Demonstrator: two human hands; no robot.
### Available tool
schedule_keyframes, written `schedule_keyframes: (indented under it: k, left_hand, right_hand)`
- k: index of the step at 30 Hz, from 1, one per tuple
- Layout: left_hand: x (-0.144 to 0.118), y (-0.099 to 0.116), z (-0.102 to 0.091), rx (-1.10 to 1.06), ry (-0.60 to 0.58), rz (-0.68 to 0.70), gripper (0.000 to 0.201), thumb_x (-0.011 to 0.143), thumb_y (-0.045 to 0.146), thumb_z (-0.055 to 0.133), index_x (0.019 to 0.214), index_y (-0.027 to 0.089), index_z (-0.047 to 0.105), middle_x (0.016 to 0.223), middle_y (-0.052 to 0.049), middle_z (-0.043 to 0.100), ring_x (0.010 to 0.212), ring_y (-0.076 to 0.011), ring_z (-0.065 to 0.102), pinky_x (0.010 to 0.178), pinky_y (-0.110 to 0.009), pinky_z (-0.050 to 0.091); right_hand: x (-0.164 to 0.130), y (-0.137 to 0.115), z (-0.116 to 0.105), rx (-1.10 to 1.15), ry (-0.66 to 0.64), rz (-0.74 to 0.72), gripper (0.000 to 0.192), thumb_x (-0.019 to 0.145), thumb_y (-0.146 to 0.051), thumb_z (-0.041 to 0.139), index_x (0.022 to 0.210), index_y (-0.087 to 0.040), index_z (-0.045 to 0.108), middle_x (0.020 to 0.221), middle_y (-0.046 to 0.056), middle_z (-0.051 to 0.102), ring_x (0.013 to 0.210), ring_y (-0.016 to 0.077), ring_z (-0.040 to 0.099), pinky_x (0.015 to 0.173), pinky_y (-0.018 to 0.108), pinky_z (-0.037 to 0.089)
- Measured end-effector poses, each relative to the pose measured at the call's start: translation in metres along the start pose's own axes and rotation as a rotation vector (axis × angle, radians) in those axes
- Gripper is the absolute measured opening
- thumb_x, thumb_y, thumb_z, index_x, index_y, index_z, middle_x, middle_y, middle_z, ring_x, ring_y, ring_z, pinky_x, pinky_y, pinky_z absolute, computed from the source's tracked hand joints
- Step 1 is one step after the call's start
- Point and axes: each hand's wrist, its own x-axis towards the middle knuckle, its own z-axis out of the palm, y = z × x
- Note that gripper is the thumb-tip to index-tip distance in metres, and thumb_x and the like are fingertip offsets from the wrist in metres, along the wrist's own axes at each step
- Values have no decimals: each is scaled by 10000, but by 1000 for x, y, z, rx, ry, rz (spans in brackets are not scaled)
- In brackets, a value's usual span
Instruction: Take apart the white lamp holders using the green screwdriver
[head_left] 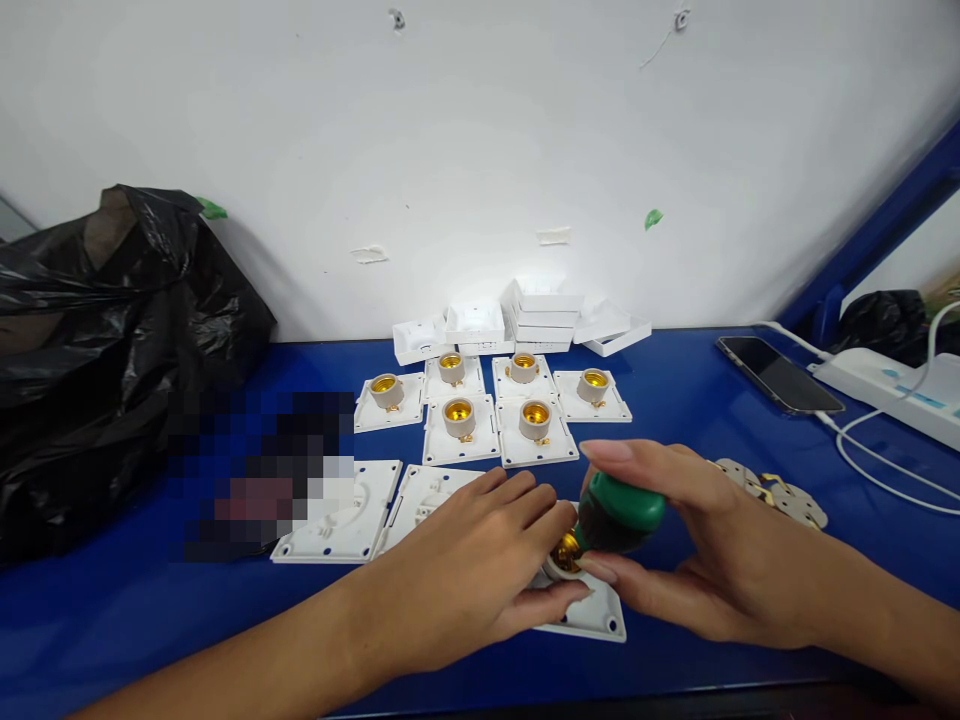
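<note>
My right hand (697,550) grips a short screwdriver (626,508) with a green and black handle, tilted down to the left. Its lower end is over the brass-lined mouth of a lamp socket (568,556), and the tip is hidden. The socket sits on a white square plate (600,612) near the table's front. My left hand (480,560) is closed around the socket's left side, thumb in front and fingers behind. Beyond my left hand lie a bare white plate (436,485), partly covered by my arm, and another bare plate (379,500).
Several plates with sockets (535,420) stand behind my hands. White box covers (547,310) are stacked against the wall. On the right are beige ceramic discs (787,500), a phone (780,372) and a power strip (892,390). A black bag (112,380) fills the left.
</note>
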Motion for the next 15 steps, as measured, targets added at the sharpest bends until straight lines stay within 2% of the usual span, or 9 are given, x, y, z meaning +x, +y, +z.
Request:
schedule_keyframes:
  k: [5, 11, 15]
  left_hand:
    - [0, 1, -1, 0, -4, -17, 199, 988, 344, 688, 908, 193, 587, 988, -42, 686, 957, -252, 651, 819, -343, 501]
    - [0, 1, -1, -8, 7, -18, 205, 985, 340, 690, 892, 197, 577, 964, -40, 689, 920, -248, 651, 795, -340, 497]
    - [0, 1, -1, -17, 6, -11, 200, 990, 339, 686, 892, 192, 592, 974, -41, 686, 924, -247, 648, 788, -335, 493]
  right_hand:
    - [0, 0, -1, 7, -17, 8, 786, 984, -163, 630, 1610, -354, 195, 1172, -17, 767, 874, 159, 771, 775, 271, 642]
    - [1, -1, -1, 18, 3, -10, 803, 972, -133, 641, 1615, -336, 207, 1236, 5, 757, 946, 166, 781, 812, 265, 640]
    - [0, -1, -1, 19, -17, -1, 811, 974, -161, 649, 1616, -349, 190, 1152, -4, 775, 908, 180, 785, 795, 271, 646]
